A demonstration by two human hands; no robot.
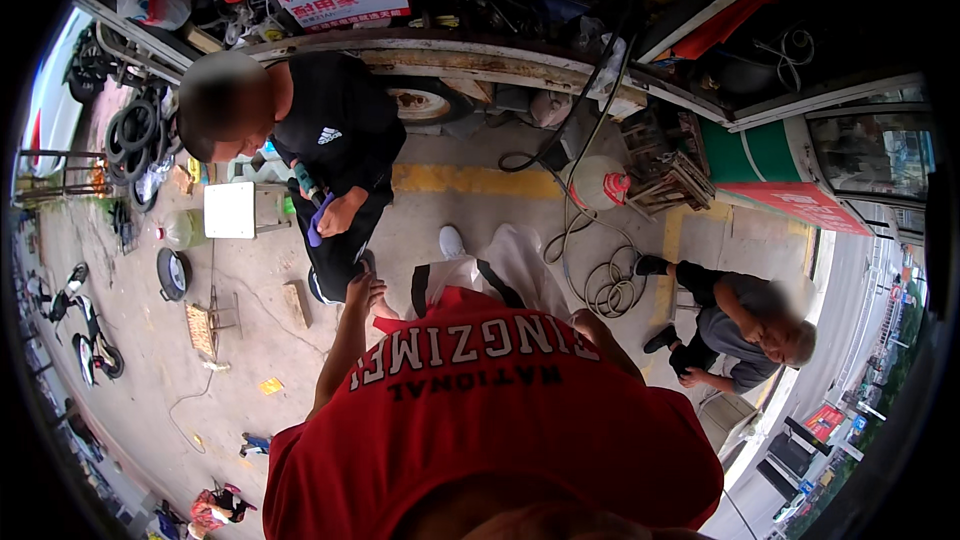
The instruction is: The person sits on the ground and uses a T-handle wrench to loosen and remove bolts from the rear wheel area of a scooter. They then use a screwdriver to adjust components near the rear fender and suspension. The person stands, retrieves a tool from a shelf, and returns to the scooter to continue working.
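Observation:
My left hand [366,290] hangs in front of my left side, near the bare foot of a person in black. Its fingers bend loosely and nothing shows in them. Beside my right hip is my right hand [586,322], mostly covered by my red shirt, so its fingers are hidden. The person in black holds a green-and-black power tool [306,180] in one hand and a purple flat piece [320,220] in the other. Next to them stands a small white-topped table [230,210].
A coiled hose [612,285] lies right of my legs, by a large white bottle with a red cap [600,183]. Another person [745,325] sits at the right. At the left are a black pan [173,273], a small stool [201,330] and a brick [297,304].

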